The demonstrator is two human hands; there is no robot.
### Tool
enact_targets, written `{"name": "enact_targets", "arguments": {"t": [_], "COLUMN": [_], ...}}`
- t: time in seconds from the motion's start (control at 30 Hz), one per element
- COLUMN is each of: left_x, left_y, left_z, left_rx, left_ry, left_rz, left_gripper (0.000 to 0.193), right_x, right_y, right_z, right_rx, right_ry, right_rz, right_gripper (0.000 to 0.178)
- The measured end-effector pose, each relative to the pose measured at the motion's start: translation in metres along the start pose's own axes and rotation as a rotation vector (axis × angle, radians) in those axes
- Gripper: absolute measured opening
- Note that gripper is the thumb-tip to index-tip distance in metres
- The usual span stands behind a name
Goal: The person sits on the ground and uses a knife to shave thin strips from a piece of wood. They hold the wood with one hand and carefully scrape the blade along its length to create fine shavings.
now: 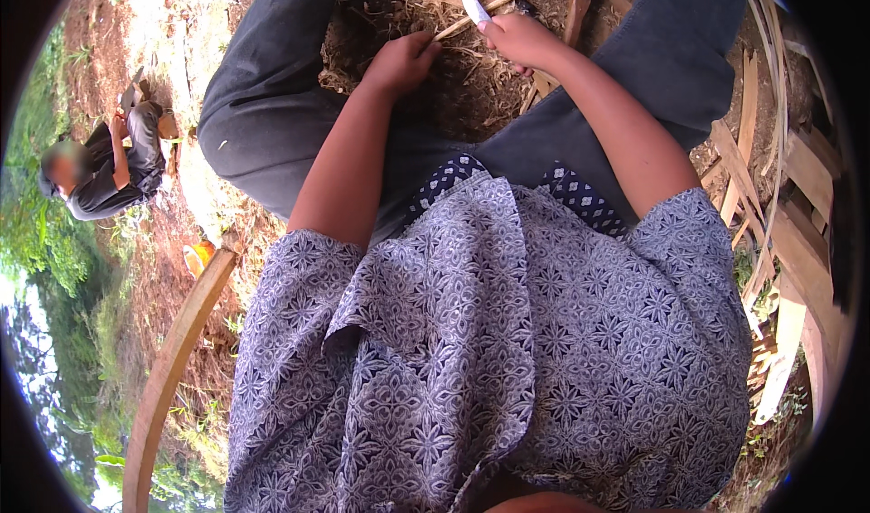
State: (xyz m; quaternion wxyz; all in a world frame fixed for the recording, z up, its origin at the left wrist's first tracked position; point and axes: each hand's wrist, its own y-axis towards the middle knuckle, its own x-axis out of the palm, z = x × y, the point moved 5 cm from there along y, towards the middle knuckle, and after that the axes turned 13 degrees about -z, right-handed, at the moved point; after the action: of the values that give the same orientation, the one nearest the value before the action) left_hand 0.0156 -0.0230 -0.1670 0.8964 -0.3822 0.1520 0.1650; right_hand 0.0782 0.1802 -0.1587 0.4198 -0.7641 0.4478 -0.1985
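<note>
One patterned shirt (pixel 507 350): fills most of my remote view, the wearer's torso seen from above
Dark trousers (pixel 634 78): legs spread around the work; I judge a slipping stroke could reach a thigh
Split wood (pixel 802 250): loose pile at the right, well apart from both hands
Long timber (pixel 170 368): slants at the left, beyond the shirt
Other person (pixel 100 182): sits at the far left, well out of the blade's reach
Left hand (pixel 401 63): fingers wrapped on the near end of the wood strip; if that grip loosened, the strip could twist
Right hand (pixel 526 42): fingers closed around a mostly hidden handle, thumb close to the blade
Wood strip (pixel 503 2): runs up and right from the left hand, between the knees; a knot could jerk the edge
Knife (pixel 471 2): blade across the strip, contact I cannot tell; too steep an angle could gouge or snap it
</note>
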Motion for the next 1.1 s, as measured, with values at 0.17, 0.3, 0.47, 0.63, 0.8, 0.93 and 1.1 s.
{"name": "enact_targets", "arguments": {"t": [0.17, 0.3, 0.47, 0.63, 0.8, 0.93, 1.1], "left_x": [0.004, 0.0, 0.001, 0.0, -0.002, -0.001, 0.0], "left_y": [0.01, 0.016, 0.021, 0.022, 0.021, 0.022, 0.021], "left_z": [-0.016, -0.014, -0.02, -0.018, -0.014, -0.016, -0.013], "left_rx": [0.036, -0.057, -0.039, -0.011, -0.013, -0.006, 0.201], "left_ry": [0.001, -0.082, -0.153, -0.204, -0.233, -0.21, -0.232], "left_rz": [0.071, -0.12, -0.136, -0.161, -0.183, -0.206, -0.046], "left_gripper": [0.039, 0.04, 0.039, 0.037, 0.036, 0.034, 0.033], "right_x": [0.006, 0.008, 0.012, 0.014, 0.016, 0.018, 0.03], "right_y": [-0.012, -0.014, -0.01, -0.01, -0.01, -0.007, 0.003], "right_z": [-0.002, -0.002, 0.0, 0.001, 0.0, -0.002, -0.019], "right_rx": [0.026, 0.011, -0.039, -0.036, -0.032, -0.057, -0.042], "right_ry": [-0.069, -0.106, -0.147, -0.166, -0.192, -0.167, -0.138], "right_rz": [-0.007, 0.008, 0.031, 0.03, 0.05, 0.045, -0.042], "right_gripper": [0.043, 0.043, 0.041, 0.041, 0.041, 0.041, 0.041]}}
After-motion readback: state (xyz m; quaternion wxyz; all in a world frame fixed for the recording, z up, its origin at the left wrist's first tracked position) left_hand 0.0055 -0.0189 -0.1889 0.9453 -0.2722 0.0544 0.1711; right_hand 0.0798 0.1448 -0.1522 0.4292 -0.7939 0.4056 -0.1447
